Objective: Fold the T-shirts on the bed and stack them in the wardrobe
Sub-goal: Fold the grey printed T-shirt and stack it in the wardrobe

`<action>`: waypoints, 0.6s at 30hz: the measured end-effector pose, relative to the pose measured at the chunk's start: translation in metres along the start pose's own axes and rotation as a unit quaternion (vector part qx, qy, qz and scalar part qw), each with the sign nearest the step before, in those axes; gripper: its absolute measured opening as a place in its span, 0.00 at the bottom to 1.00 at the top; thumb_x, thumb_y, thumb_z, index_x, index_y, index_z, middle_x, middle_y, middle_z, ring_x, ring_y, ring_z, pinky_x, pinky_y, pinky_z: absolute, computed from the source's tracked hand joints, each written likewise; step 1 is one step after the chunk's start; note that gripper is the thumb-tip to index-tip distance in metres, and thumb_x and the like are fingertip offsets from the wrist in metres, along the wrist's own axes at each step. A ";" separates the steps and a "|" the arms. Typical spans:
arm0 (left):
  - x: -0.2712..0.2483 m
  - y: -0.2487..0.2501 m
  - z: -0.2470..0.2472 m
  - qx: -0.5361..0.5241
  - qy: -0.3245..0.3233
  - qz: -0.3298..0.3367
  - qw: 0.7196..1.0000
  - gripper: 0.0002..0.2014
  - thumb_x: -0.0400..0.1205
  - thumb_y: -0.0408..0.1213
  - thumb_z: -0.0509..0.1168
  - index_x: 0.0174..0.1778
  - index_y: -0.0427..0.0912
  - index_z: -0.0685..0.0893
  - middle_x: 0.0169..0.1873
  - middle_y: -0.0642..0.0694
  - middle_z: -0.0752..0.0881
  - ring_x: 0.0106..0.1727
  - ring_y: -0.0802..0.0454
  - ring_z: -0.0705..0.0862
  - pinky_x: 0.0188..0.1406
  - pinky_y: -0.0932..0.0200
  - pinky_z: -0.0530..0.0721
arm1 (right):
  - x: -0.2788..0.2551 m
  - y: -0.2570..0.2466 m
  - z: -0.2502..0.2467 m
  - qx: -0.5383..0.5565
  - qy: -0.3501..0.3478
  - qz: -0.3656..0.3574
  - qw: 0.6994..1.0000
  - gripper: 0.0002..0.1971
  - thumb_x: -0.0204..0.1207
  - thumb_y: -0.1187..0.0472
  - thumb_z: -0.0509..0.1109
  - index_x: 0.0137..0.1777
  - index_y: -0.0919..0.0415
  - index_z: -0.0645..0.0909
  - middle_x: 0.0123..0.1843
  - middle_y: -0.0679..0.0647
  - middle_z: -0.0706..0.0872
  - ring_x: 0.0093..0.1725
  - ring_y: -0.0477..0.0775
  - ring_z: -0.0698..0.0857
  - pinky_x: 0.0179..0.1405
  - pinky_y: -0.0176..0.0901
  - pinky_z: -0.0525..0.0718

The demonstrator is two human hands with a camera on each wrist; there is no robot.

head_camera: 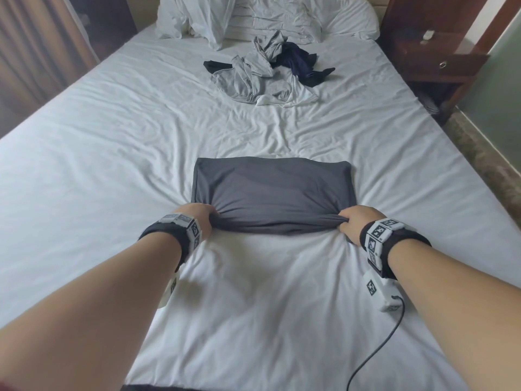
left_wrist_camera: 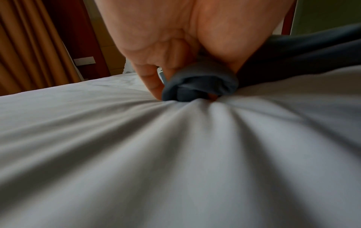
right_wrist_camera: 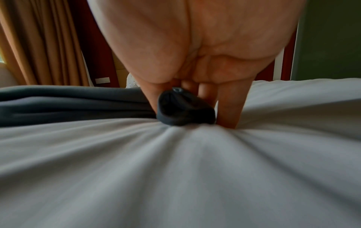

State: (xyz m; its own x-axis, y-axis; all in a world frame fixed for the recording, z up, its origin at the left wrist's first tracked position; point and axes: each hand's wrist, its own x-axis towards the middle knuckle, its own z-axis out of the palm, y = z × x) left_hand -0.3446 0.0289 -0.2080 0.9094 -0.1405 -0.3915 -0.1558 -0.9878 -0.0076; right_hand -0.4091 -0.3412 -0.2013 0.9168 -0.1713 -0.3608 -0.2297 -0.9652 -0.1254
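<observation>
1. Wide bed (head_camera: 112,153) with white cotton sheet, soft and full of shallow creases; rumpled white pillows (head_camera: 214,18) and bunched bedding at the far end.
2. To the left, ochre curtain (head_camera: 42,38) hanging in long vertical folds; to the right, dark red-brown wooden nightstand (head_camera: 439,57) with a small round metal pull on its drawer.
3. Near the middle of the bed, close to the near side: dark grey T-shirt (head_camera: 270,190), matte knit fabric, folded into a wide rectangle with rounded, slightly puffy far corners.
4. Left hand (head_camera: 197,218) gripping the near left corner of this shirt, fingers curled tight round a bunch of fabric; in the left wrist view, cloth rolled into a thick wad under the fingers (left_wrist_camera: 154,80), fingertips pressed into the sheet, creases spreading out like a fan.
5. Right hand (head_camera: 358,221) gripping the near right corner in the same way; in the right wrist view, dark wad of fabric pinched between thumb and fingers (right_wrist_camera: 230,101), sheet puckered below.
6. Near edge of the shirt pulled taut between both hands, gathered into fine pleats at each corner.
7. Far up the bed, well apart from the folded shirt: loose pile of unfolded T-shirts (head_camera: 262,77), light grey, white, dark navy and black, crumpled and overlapping.
8. Black straps with white blocky tags on both wrists; thin black cable (head_camera: 375,354) curving over the sheet beside the right forearm.
</observation>
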 end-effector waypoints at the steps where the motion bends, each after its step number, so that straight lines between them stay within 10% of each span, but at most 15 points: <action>1: 0.001 0.000 -0.003 0.011 0.002 0.002 1.000 0.19 0.84 0.35 0.60 0.69 0.55 0.84 0.67 0.48 0.86 0.68 0.42 0.84 0.65 0.54 0.80 | 0.000 -0.001 0.000 0.003 -0.001 0.000 1.000 0.06 0.80 0.55 0.64 0.45 0.50 0.83 0.47 0.54 0.87 0.51 0.62 0.84 0.44 0.43 0.75; 12: -0.044 -0.023 -0.001 -0.035 0.025 0.034 0.998 0.36 0.83 0.31 0.57 0.82 0.73 0.67 0.77 0.52 0.79 0.73 0.46 0.81 0.68 0.57 0.80 | -0.030 -0.007 -0.016 0.042 0.042 0.014 0.998 0.10 0.79 0.55 0.62 0.36 0.54 0.77 0.42 0.55 0.86 0.46 0.61 0.84 0.42 0.44 0.78; 18: -0.093 -0.029 -0.041 -0.084 0.099 0.026 0.991 0.13 0.85 0.35 0.62 0.57 0.59 0.84 0.52 0.51 0.88 0.50 0.47 0.86 0.43 0.58 0.77 | -0.083 -0.011 -0.061 0.097 0.048 0.007 0.994 0.11 0.74 0.53 0.66 0.37 0.58 0.84 0.31 0.50 0.90 0.41 0.57 0.88 0.40 0.43 0.83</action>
State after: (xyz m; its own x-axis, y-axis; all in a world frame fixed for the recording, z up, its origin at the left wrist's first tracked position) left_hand -0.4087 0.0678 -0.1339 0.9621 -0.1860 -0.1994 -0.1534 -0.9737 0.1683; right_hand -0.4629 -0.3290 -0.1134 0.9380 -0.2117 -0.2746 -0.2927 -0.9079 -0.3001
